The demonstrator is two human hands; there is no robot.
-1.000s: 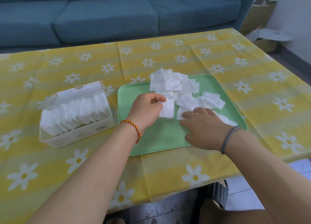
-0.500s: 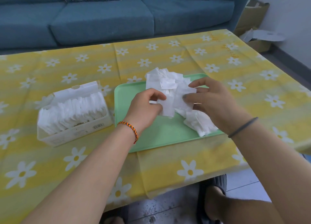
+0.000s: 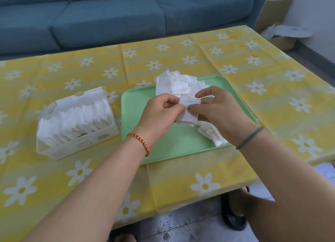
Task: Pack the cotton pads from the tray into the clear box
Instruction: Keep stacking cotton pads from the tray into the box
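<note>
A green tray (image 3: 174,147) lies in the middle of the table with a loose heap of white cotton pads (image 3: 176,84) at its far side and a few more pads (image 3: 211,133) at its right. Above the tray, my left hand (image 3: 159,114) and my right hand (image 3: 221,111) meet and both pinch a small stack of cotton pads (image 3: 188,112). The clear box (image 3: 78,132) stands left of the tray, lid open, packed with upright white pads.
The table wears a yellow cloth with white daisies (image 3: 235,63). A blue sofa (image 3: 112,16) runs along the far side. Cardboard boxes (image 3: 277,20) sit on the floor at the far right. The table's near edge (image 3: 199,203) is close to me.
My right hand rose from the tray's right side with pads and came to my left hand. Both hands now hold a small stack together above the tray.
</note>
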